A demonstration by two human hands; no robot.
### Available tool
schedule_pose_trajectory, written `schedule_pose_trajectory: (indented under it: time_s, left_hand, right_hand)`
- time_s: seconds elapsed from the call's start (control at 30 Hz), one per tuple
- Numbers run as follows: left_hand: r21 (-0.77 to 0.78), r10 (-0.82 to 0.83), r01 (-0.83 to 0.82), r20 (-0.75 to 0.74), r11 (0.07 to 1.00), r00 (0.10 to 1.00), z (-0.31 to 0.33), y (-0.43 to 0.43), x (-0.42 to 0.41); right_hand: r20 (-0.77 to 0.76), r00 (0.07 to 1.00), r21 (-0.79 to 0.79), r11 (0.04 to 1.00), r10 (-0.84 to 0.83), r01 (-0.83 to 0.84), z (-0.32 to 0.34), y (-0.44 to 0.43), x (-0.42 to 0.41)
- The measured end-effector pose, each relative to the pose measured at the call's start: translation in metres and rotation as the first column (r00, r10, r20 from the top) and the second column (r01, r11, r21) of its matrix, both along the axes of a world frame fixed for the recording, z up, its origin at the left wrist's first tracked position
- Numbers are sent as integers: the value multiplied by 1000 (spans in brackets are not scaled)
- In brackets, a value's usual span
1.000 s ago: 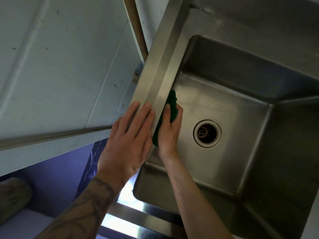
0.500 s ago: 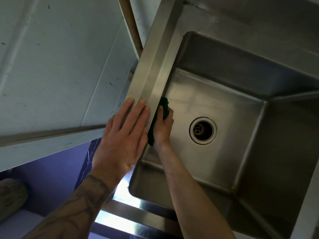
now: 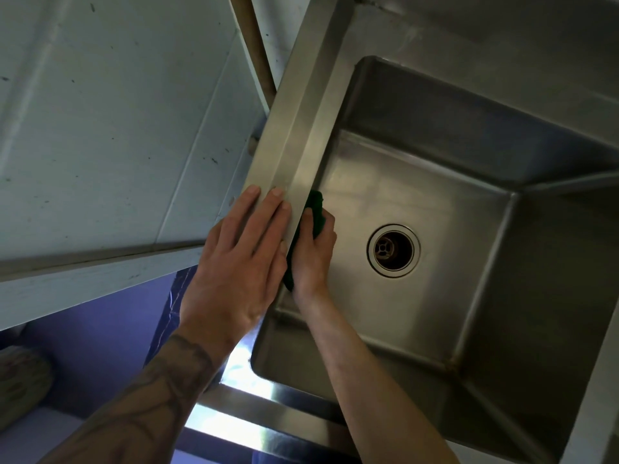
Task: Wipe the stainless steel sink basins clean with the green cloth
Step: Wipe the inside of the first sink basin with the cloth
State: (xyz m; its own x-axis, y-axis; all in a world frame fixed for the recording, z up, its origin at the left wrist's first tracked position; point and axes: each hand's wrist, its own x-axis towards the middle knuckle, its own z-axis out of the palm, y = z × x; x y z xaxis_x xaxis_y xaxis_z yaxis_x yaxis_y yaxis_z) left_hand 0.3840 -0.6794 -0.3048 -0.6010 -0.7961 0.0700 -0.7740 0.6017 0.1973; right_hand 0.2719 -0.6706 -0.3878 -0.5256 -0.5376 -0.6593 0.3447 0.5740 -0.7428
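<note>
Head view: white panelled wall (image 3: 117, 128) left, steel sink basin (image 3: 435, 329) right. Left hand (image 3: 234, 262) flat on the basin's left rim (image 3: 301, 128), fingers straight, probably bracing. Right hand (image 3: 313, 259) grips the green cloth (image 3: 316, 209), pressed onto the left wall under that rim, clear of the drain (image 3: 393, 251).

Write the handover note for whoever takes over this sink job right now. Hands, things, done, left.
Left hand: flat, fingers straight, resting on the sink rim.
Right hand: holds the green cloth against the left wall of the basin, below the rim.
Done: cannot tell; no wiped patch shows.
Left: probably the other walls, floor and around the drain; only one basin in view.
</note>
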Motion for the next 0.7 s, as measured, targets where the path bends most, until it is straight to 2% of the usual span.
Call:
schedule_pose_trajectory:
  time_s: [0.1, 0.17, 0.3, 0.37, 0.5, 0.57, 0.6, 0.7]
  left_hand:
    - [-2, -13, 13, 11, 1000, 1000, 0, 0, 1]
    - [2, -10, 10, 17, 1000, 1000, 1, 0, 1]
    - [8, 0, 0, 17, 1000, 1000, 3, -1, -2]
    - [9, 5, -5, 19, 1000, 1000, 5, -1, -2]
    - [6, 9, -9, 19, 1000, 1000, 5, -1, -2]
    - [13, 19, -19, 4, 1000, 1000, 5, 0, -3]
    - [13, 21, -21, -4, 1000, 1000, 5, 0, -2]
    - [9, 16, -16, -15, 1000, 1000, 2, -1, -1]
  right_hand:
    - [-45, 999, -188, 982, -11, 2, 25, 27, 16]
    - [-70, 998, -218, 976, -1, -14, 24, 29, 17]
    - [24, 1000, 32, 999, -8, 7, 7, 3, 3]
    - [45, 999, 60, 998, -21, 18, 9, 4, 4]
    - [29, 999, -187, 981, -42, 46, 36, 30, 19]
    - [-20, 999, -219, 975, -30, 25, 35, 31, 20]
    - [-38, 999, -193, 981, -31, 23, 30, 27, 18]
    - [7, 1000, 33, 999, 4, -4, 6, 11, 9]
